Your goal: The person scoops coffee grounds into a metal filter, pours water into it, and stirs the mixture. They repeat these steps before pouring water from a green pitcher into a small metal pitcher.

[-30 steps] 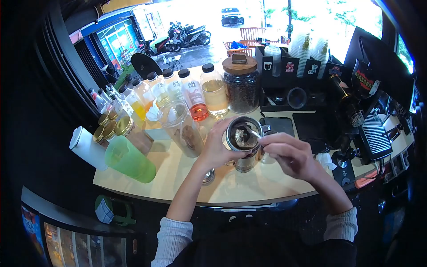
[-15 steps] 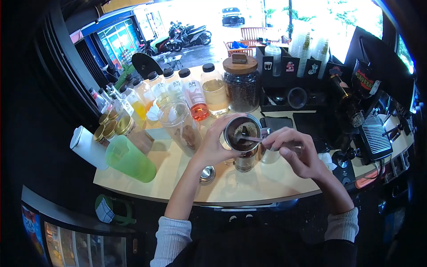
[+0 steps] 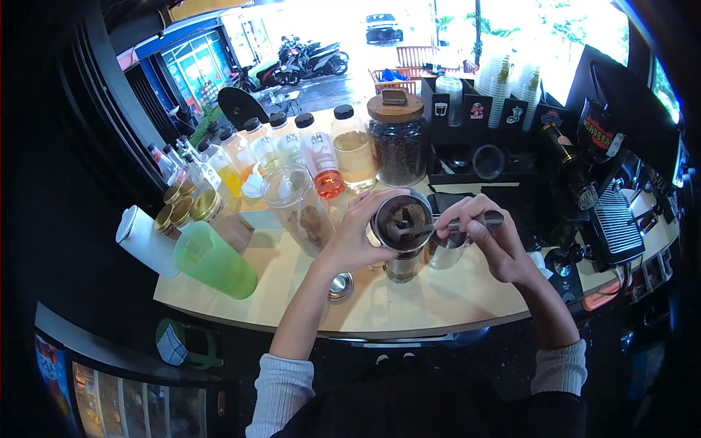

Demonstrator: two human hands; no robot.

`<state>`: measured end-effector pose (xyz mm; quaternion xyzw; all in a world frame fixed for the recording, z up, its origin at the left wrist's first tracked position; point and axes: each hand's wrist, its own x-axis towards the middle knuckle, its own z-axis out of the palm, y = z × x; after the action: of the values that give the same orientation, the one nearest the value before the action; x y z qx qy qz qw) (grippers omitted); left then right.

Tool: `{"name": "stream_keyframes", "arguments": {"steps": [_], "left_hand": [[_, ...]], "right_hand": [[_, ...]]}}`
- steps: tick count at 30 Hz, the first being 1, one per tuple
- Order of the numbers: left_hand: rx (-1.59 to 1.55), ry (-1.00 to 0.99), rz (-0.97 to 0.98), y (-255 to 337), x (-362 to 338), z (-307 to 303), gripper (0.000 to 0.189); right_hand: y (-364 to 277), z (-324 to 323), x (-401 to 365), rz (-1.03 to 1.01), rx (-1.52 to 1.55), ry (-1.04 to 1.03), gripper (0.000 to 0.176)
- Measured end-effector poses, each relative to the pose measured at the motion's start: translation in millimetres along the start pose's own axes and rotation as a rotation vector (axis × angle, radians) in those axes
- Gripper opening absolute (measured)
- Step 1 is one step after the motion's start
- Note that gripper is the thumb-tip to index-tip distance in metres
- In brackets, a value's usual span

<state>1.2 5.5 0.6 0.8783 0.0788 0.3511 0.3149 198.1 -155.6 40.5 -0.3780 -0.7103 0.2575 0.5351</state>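
Note:
My left hand (image 3: 356,239) is wrapped round the left side of a metal-rimmed pot (image 3: 422,205) with dark coffee inside. My right hand (image 3: 491,244) grips a metal spoon (image 3: 423,230) by its handle, with the bowl down in the coffee and the handle's end sticking out past my fingers. Directly below the pot in this view, a glass body with brown liquid (image 3: 402,269) shows above the counter. A shiny metal container (image 3: 445,252) stands just behind my right fingers. Left of the pot, a round metal lid (image 3: 340,287) lies on the counter.
A tall clear pitcher (image 3: 292,208) stands close to my left hand. Behind are several syrup bottles (image 3: 319,157) and a wooden-lidded jar of coffee beans (image 3: 398,146). A green tumbler (image 3: 215,261) is at the left, an espresso machine (image 3: 617,223) at the right. The counter's front edge (image 3: 423,334) curves near me.
The spoon has moved within the pot and its handle's end now shows beyond my right fingers. Pale foam on the coffee has given way to a darker surface. My left hand stays about the pot.

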Motion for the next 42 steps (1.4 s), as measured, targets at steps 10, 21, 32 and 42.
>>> {"name": "stream_keyframes", "arguments": {"steps": [10,21,32,42], "left_hand": [[0.167,-0.023,0.030,-2.4,-1.0,-0.9,0.083],[0.270,0.046,0.014,3.8,-2.3,1.2,0.080],[0.413,0.104,0.018,12.2,-2.9,5.0,0.082],[0.434,0.175,0.061,19.3,-4.5,10.3,0.081]], "right_hand": [[2.3,-6.2,6.2,0.019,-0.015,0.086,0.029],[-11.3,-9.1,9.9,-0.057,0.000,0.200,0.024],[-9.5,2.9,5.7,-0.113,-0.377,0.031,0.013],[-10.1,-0.1,7.6,-0.152,-0.366,0.160,0.016]]}}
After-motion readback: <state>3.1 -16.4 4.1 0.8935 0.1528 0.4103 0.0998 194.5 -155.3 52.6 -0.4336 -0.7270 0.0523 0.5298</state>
